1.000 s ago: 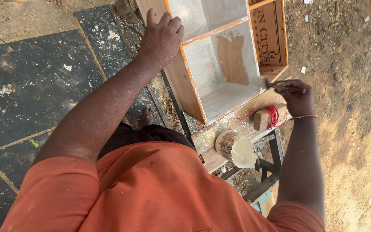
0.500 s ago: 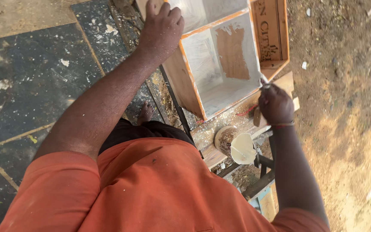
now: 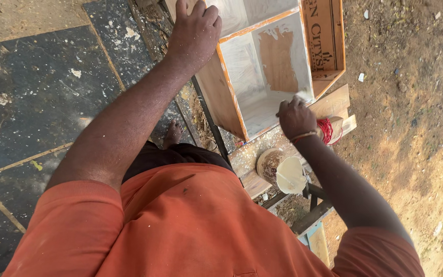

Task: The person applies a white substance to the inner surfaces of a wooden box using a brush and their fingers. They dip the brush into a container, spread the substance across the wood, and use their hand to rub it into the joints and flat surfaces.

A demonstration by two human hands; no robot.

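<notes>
Since the earlier frame the right hand (image 3: pixel 296 119) has moved into the box (image 3: pixel 262 66), fist closed around a brush whose tip touches the white-painted inner wall. The left hand (image 3: pixel 195 32) grips the box's upper edge; the box lies on the tabletop (image 3: pixel 255 154), open side facing the person, long axis running away from them

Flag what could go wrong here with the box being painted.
1. The left hand grips the top edge of the wooden box beside white-coated panels; it may smear the coat.
2. The paint tub sits near the edge of the plank, close under the right hand; the forearm could knock it off.
3. The bare patch at the back may get missed.
</notes>
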